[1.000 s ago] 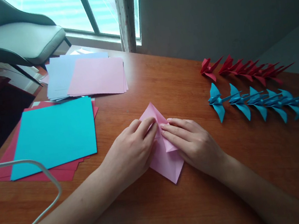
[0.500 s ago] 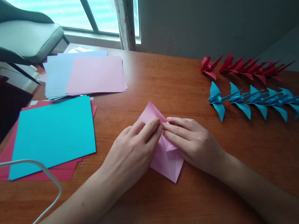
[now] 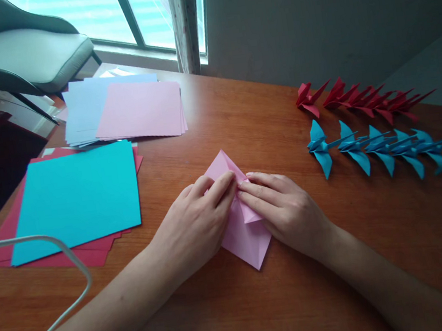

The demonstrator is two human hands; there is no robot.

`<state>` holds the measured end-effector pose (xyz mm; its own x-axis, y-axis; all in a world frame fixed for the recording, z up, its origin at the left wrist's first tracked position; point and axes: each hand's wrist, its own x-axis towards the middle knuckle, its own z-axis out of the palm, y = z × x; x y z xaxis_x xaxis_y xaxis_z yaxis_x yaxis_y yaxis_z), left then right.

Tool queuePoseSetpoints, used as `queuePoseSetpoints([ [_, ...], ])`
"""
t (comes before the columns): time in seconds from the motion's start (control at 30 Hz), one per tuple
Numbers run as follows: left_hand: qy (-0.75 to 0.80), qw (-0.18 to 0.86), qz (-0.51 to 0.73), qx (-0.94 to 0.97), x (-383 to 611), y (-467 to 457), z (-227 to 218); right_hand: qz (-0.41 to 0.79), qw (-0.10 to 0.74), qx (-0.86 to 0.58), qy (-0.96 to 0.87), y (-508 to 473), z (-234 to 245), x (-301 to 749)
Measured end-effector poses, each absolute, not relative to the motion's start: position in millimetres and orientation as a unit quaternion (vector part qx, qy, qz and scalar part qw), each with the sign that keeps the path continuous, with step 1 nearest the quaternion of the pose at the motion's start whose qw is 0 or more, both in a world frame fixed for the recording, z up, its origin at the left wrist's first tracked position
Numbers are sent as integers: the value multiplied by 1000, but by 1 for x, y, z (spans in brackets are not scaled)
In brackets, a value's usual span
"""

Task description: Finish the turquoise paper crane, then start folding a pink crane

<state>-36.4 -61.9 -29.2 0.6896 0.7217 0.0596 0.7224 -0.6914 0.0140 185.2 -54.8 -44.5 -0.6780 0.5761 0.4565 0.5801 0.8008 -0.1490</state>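
Note:
A pink sheet of origami paper [image 3: 245,241], folded into a diamond with a raised flap, lies on the table in front of me. My left hand [image 3: 206,211] is closed on its left side, with the fingertips pinching near the middle crease. From the other side my right hand [image 3: 285,206] presses its fingers on the folded flap at the right corner. The fingertips of both hands almost meet at the centre, and they hide part of the folds there.
On the wooden table [image 3: 192,316], turquoise paper [image 3: 78,198] lies over red sheets [image 3: 94,256] at left. Behind are pink sheets [image 3: 142,110] and pale blue ones [image 3: 85,110]. Folded red cranes [image 3: 353,98] and blue cranes [image 3: 381,147] line the right. A white cable [image 3: 67,251] curves near my left forearm.
My left fingertips have shifted slightly left, away from the right ones, showing a little more of the centre fold. The paper stays in place.

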Motion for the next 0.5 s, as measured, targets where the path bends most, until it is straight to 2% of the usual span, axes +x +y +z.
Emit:
queuePoseSetpoints([
  [0.37,-394,-7,-23,-919,-36,-62,-26,10,232,-326,-916,-56,-43,186],
  [0.5,-394,-7,-19,-919,-36,-61,-25,85,256,-328,-905,-58,-36,189],
])
